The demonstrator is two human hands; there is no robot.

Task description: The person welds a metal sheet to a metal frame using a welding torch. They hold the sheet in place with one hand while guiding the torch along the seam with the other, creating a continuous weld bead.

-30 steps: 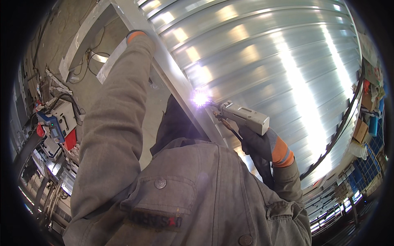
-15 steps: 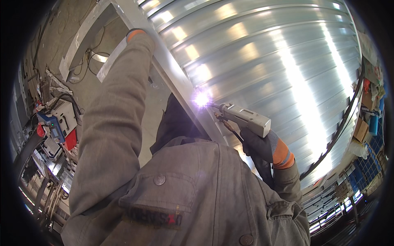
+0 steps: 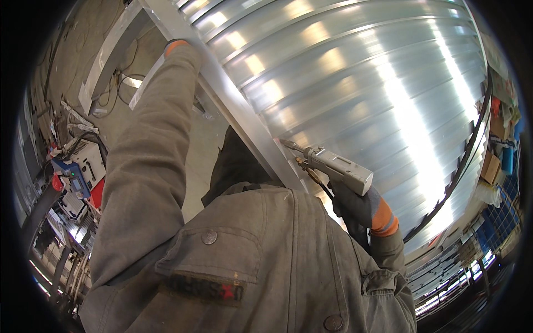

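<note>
My right hand (image 3: 351, 205), in a black glove with an orange cuff, is wrapped round the grip of a grey welding gun (image 3: 343, 171). Its nozzle points left at the seam between a metal frame bar (image 3: 236, 100) and a ribbed, shiny metal panel (image 3: 361, 83). No arc glows at the tip; whether the tip touches the metal cannot be made out. A brass fitting with a thin tube (image 3: 311, 173) runs below the gun's front. Stretched far forward, my left arm ends at the bar, where only the orange cuff of my left hand (image 3: 176, 46) shows; its fingers are hidden.
A dark cable (image 3: 452, 191) curves along the panel's right side. On the left stands a blue and white machine (image 3: 75, 175) with a red part. Metal frame pieces (image 3: 108, 58) extend over the floor at upper left. Boxes (image 3: 490, 166) and clutter line the right edge.
The bright violet-white arc at the nozzle has gone out. The welding gun and my right hand have shifted slightly right and down; my left arm appears a little further left.
</note>
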